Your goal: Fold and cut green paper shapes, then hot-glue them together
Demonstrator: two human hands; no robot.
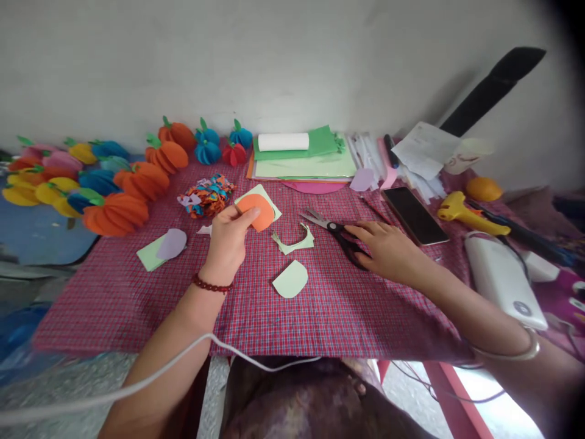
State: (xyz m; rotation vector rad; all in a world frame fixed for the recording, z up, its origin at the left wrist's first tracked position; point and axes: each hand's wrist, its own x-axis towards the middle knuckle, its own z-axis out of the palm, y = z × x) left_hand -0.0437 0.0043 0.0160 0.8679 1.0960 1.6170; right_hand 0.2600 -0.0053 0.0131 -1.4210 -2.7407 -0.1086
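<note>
My left hand [231,235] pinches an orange paper piece [259,218] with a rounded edge, lying over a pale green paper sheet [262,190]. My right hand [381,247] rests on black-handled scissors [336,227] that lie on the cloth, blades slightly apart and pointing left. Between the hands is a curved pale green offcut [295,246]. Nearer me lies a rounded pale green cutout [291,279]. Left of my left hand, a lilac shape [172,244] overlaps a green paper piece [150,253].
Paper pumpkins [116,214] crowd the left and back. Behind my left hand is a pile of scraps [208,195]. Stacked sheets [301,167] hold a white roll [283,142]. On the right are a phone [415,214], yellow glue gun [470,213] and white device [503,280]. A white cable [169,369] crosses in front.
</note>
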